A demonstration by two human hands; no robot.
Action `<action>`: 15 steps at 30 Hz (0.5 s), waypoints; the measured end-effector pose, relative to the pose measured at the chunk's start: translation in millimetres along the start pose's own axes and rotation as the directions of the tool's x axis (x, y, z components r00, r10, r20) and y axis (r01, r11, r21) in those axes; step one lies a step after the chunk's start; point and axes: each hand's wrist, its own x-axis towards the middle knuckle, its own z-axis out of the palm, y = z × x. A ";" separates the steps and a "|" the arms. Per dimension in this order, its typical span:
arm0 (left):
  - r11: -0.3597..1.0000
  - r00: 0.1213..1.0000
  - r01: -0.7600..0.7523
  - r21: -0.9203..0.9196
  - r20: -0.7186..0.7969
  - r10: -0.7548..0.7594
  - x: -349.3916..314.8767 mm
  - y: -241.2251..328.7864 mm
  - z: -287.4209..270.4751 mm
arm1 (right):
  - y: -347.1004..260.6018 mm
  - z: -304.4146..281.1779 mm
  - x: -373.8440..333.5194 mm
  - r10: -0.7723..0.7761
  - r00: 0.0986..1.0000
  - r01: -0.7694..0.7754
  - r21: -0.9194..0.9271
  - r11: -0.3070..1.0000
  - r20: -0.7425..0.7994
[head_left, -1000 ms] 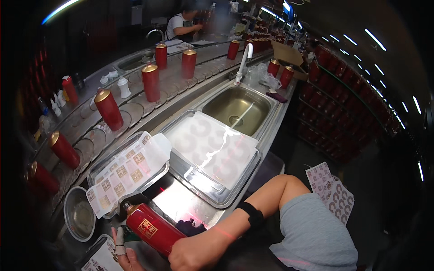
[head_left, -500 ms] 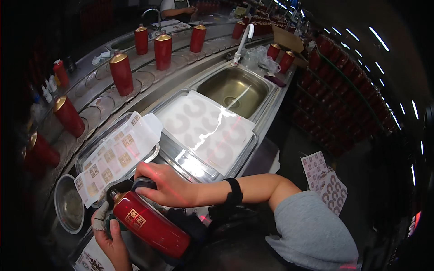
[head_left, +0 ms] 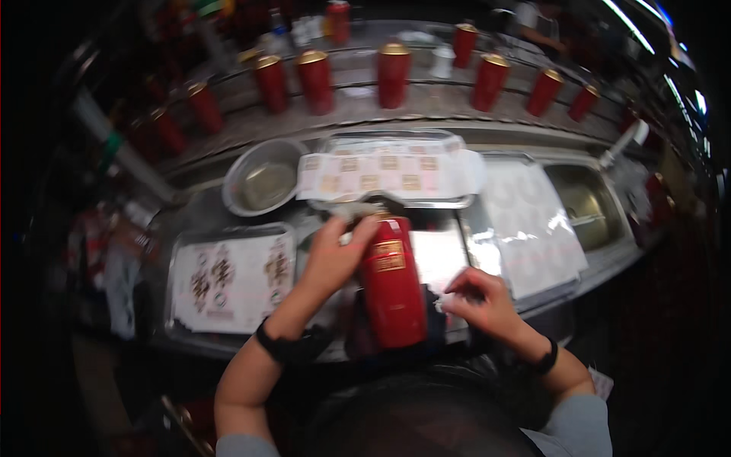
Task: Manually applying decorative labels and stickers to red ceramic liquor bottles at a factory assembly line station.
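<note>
A red bottle (head_left: 396,293) with a gold emblem lies in front of me, its neck pointing away. My left hand (head_left: 335,251) is closed around the neck end, and a pale covering shows on some fingertips. To the right of the bottle, apart from it, my right hand (head_left: 491,305) has its fingers curled together. A small whitish bit shows at those fingertips, too blurred to name. Beyond the bottle, a sheet of gold square stickers (head_left: 369,165) lies across a metal tray (head_left: 449,202).
On the left is a tray with a sheet of dark-and-gold stickers (head_left: 232,305); behind it stands a round bowl (head_left: 263,183). On the right are a sheet of pale curved stickers (head_left: 525,221) and a sink (head_left: 582,198). Several red bottles (head_left: 394,76) line the conveyor; a person (head_left: 537,27) stands beyond.
The view has swung left. My right hand has come off the bottle, and the dark tool it held no longer shows in it. My left hand is still at the neck.
</note>
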 end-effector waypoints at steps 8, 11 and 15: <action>0.986 0.978 0.157 0.051 -0.147 -0.148 13.3 2.6 22.2 | 0.3 72.7 -15.5 -0.410 0.908 0.358 -0.349 0.866 -0.084; 0.989 0.983 0.142 -0.039 -0.112 -0.146 -7.0 15.0 21.4 | -18.5 56.4 -50.5 -0.414 0.910 0.409 -0.106 0.906 -0.021; 0.977 0.997 -0.045 -0.209 -0.064 0.032 -87.3 45.4 -68.9 | -52.0 40.5 -57.4 -0.420 0.853 0.441 0.003 0.898 0.309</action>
